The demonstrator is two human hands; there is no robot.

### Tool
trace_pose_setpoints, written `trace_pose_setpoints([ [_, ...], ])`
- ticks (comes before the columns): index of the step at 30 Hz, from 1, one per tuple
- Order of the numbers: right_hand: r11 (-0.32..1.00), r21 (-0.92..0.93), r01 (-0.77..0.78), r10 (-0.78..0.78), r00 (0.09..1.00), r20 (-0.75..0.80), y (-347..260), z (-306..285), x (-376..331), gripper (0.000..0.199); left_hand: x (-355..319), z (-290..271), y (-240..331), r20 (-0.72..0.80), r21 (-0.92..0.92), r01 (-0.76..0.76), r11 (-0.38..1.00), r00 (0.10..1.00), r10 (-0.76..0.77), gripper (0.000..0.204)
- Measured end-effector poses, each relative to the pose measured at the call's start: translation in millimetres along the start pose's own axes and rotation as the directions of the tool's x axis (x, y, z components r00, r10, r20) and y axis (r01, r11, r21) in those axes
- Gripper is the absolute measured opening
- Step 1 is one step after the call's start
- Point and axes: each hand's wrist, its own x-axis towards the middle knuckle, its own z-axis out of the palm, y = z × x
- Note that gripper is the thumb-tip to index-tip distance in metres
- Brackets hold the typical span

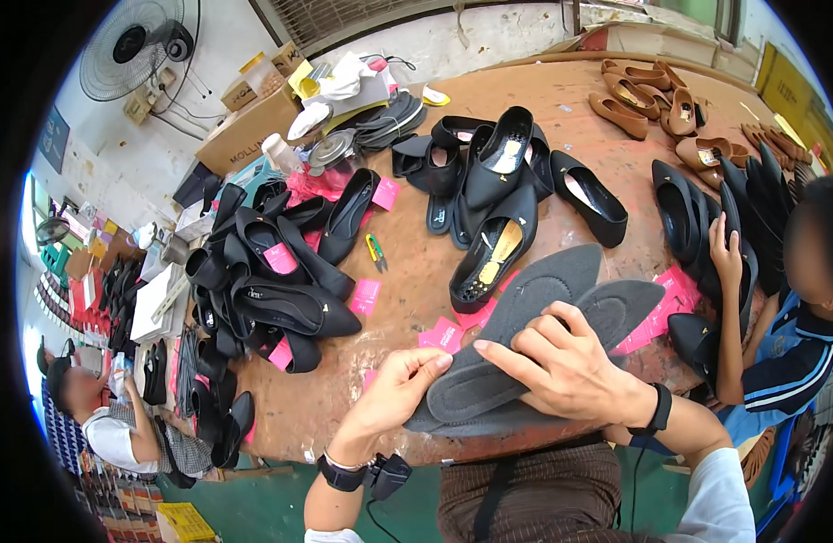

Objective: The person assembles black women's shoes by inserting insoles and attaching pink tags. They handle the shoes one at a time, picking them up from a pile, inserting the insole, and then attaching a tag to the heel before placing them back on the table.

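Above the table's near edge I have several dark grey pointed insoles fanned out over one another. Two of their tips point away to the upper right. My left hand is closed, thumb and fingers pinching the insoles at their left end. Across the top of them lies my right hand, its fingers bent and gripping the stack from the right side. Its palm side and the insoles' undersides are hidden. Just beyond are a black flat shoe with a gold-coloured sock lining and some pink cards.
A pile of black shoes covers the left, with yellow-green thread snips beside it. More black shoes stand mid-table, brown shoes far right. A co-worker touches black shoes at right; another person is at left.
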Motion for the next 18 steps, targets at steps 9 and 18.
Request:
trace_pose_setpoints([
  [9, 0.983, 0.178, 0.031, 0.005, 0.98, -0.2, -0.6, 6.9, -9.1, 0.007, -13.4, 11.5, 30.8, -0.229, 0.453, -0.048, 0.89, 0.959, 0.168, 0.019],
  [18, 0.983, 0.107, 0.152, -0.11, 0.939, -0.325, -1.0, -0.8, -22.6, 0.023, -27.4, -1.6, 35.6, -0.395, 0.566, -0.106, 0.818, 0.835, 0.382, 0.014],
])
